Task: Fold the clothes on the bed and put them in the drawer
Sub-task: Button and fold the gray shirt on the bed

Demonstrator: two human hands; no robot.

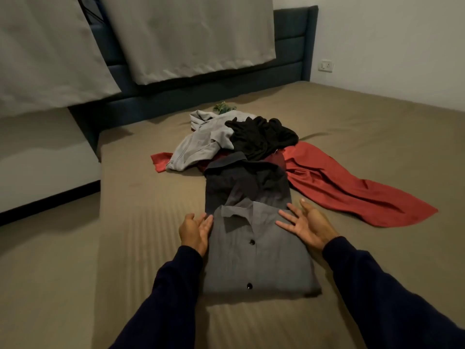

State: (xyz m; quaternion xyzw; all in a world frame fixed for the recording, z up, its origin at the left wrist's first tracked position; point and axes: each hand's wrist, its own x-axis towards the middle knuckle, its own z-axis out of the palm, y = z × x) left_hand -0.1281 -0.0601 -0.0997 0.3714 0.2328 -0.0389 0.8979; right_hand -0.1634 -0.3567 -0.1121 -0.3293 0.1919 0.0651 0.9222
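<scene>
Lying folded on the bed point(141, 187): grey shirt point(256, 258). Flanking its collar end, fingers released: left hand point(195, 231) touching the edge, right hand point(305, 224) palm up, fingertips grazing the shirt. Heaping beyond: unfolded clothes point(251, 144).

Dim indoor light, warm-grey cast, no visible lamp. Soft shadow falls just left of the left hand point(195, 231) fingers onto the bed sheet point(141, 222), where faint striped banding shows. Grey shirt point(254, 255) between both sets of fingers reads flat, low contrast; its two buttons give small glints. Right hand point(305, 224) palm catches the most light. Black garment point(261, 137) beyond the fingertips loses all fold detail. Wide-angle bending tilts the curtains point(188, 36) and headboard point(292, 44). Sleeves at the bottom edge are slightly soft, noisy. No glare.
</scene>
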